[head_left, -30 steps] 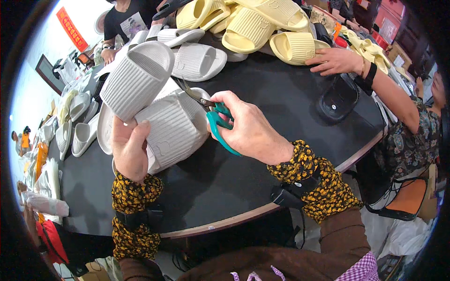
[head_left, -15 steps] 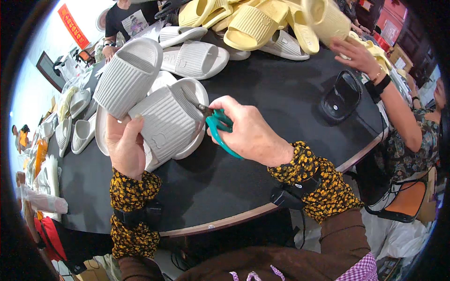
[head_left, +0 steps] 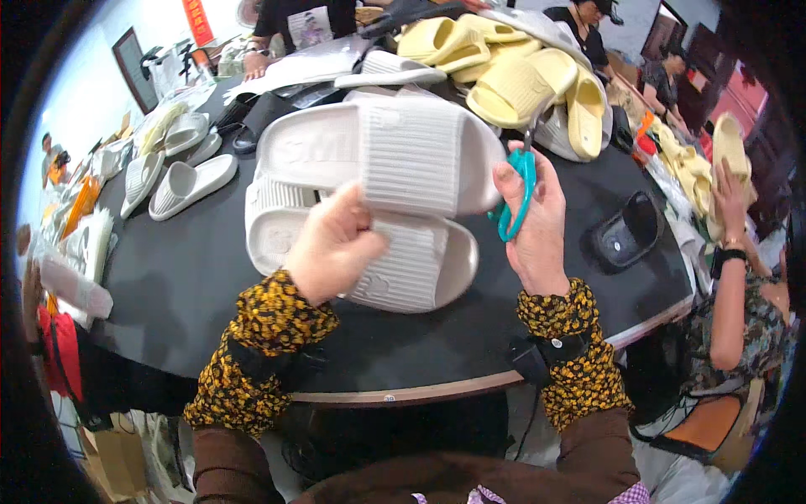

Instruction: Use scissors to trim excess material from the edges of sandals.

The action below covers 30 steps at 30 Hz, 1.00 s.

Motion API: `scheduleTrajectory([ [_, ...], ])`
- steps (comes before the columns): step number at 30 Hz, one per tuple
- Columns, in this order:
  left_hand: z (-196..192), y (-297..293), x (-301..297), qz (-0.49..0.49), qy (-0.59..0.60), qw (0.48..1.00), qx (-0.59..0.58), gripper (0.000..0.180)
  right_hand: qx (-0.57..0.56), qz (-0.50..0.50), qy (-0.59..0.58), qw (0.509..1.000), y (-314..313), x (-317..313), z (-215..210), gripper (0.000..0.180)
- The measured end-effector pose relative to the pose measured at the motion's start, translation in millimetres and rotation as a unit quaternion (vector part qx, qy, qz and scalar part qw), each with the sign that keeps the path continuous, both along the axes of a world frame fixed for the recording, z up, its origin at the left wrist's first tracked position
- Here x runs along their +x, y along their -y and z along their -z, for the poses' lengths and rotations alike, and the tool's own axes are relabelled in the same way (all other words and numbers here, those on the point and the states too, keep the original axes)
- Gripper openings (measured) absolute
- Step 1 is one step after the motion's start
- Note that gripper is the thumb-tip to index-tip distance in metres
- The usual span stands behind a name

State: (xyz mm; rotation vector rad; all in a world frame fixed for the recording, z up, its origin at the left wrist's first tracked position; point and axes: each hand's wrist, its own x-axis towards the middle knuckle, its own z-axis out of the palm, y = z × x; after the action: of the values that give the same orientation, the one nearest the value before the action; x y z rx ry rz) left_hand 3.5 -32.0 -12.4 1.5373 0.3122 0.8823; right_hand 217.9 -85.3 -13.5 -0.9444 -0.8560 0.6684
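My left hand (head_left: pixel 336 248) is closed, its fingers curled at the lower edge of a light grey slide sandal (head_left: pixel 411 160) with a ribbed strap. This slide lies sideways, its toe end pointing right. Just below it, partly behind my left hand, lies another grey slide (head_left: pixel 411 260). Part of a further grey slide shows between them. My right hand (head_left: pixel 541 214) grips teal-handled scissors (head_left: pixel 519 197), blades pointing up and away, close to the toe of the upper slide. The thumb of that hand rests against the handles.
Yellow slides (head_left: pixel 525 84) and more grey ones are piled at the far side. Several grey slides (head_left: pixel 193 185) lie at the left. A black slide (head_left: pixel 625 231) sits on the dark table (head_left: pixel 210 319) at the right. There, a co-worker's hand (head_left: pixel 732 197) touches a yellow slide.
The grey slides now lie sideways, more to the right. My right hand has moved right with the scissors, turning their blades upward. The view has shifted; the co-worker's hand appears farther right.
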Motion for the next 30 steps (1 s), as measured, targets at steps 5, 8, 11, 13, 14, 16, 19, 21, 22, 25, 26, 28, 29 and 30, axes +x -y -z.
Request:
scheduleTrajectory([
  [5, 5.6, 5.4, -1.2, -0.009, -0.137, 0.988, 0.064, 0.052, 0.047, -0.006, -0.028, 0.998, 1.2, 6.1, 1.6, 0.041],
  [8, 10.4, 10.4, -7.9, -0.066, -0.172, 0.962, 0.2, 0.052, 0.082, 0.031, 0.022, 0.996, 8.5, 9.8, -9.6, 0.041],
  [11, -30.3, 28.5, -19.9, -0.081, -0.267, 0.937, 0.212, 0.053, 0.087, 0.049, 0.076, 0.992, 12.9, 36.5, -8.4, 0.037],
  [13, -26.1, 28.0, -29.9, -0.1, -0.303, 0.914, 0.248, 0.045, 0.067, 0.057, 0.094, 0.992, 20.1, 40.8, -12.3, 0.035],
  [14, -21.4, 27.1, -35.6, -0.102, -0.303, 0.914, 0.25, 0.045, 0.057, 0.048, 0.111, 0.991, 23.1, 51.4, -9.6, 0.037],
  [16, -13.5, 25.2, -41.8, -0.086, -0.3, 0.876, 0.369, 0.033, 0.049, 0.051, 0.133, 0.989, 32.7, 64.2, -11.6, 0.038],
  [19, -15.2, 29.1, -43.5, -0.053, -0.287, 0.832, 0.473, 0.023, 0.023, 0.067, 0.187, 0.98, 48.4, 66.9, -22.2, 0.04],
  [21, -16.8, 35.1, -42.6, -0.013, -0.306, 0.771, 0.559, 0.018, 0.004, 0.077, 0.21, 0.975, 57.5, 71.3, -28.4, 0.04],
  [22, -16.3, 37.4, -42.9, -0.011, -0.304, 0.772, 0.558, 0.018, -0.016, 0.075, 0.231, 0.97, 61.1, 75.5, -30.3, 0.039],
  [25, -11.3, 39.0, -47.2, 0.006, -0.277, 0.726, 0.629, 0.016, -0.052, 0.065, 0.247, 0.965, 67.0, 81.7, -29.7, 0.037],
  [26, -11.8, 37.7, -47.7, 0.01, -0.273, 0.727, 0.63, 0.016, -0.067, 0.052, 0.245, 0.966, 68.9, 84.0, -30.7, 0.036],
  [28, -13.3, 33.9, -50.7, -0.005, -0.268, 0.697, 0.665, 0.014, -0.078, 0.036, 0.241, 0.967, 66.9, 87.9, -23.9, 0.036],
  [29, -7.7, 29.4, -52.5, 0.0, -0.277, 0.713, 0.644, 0.014, -0.082, 0.025, 0.23, 0.97, 63.9, 86.7, -19.0, 0.036],
  [30, -3.7, 28.7, -54.6, 0.001, -0.276, 0.712, 0.645, 0.014, -0.086, 0.014, 0.218, 0.972, 60.3, 85.5, -13.5, 0.036],
])
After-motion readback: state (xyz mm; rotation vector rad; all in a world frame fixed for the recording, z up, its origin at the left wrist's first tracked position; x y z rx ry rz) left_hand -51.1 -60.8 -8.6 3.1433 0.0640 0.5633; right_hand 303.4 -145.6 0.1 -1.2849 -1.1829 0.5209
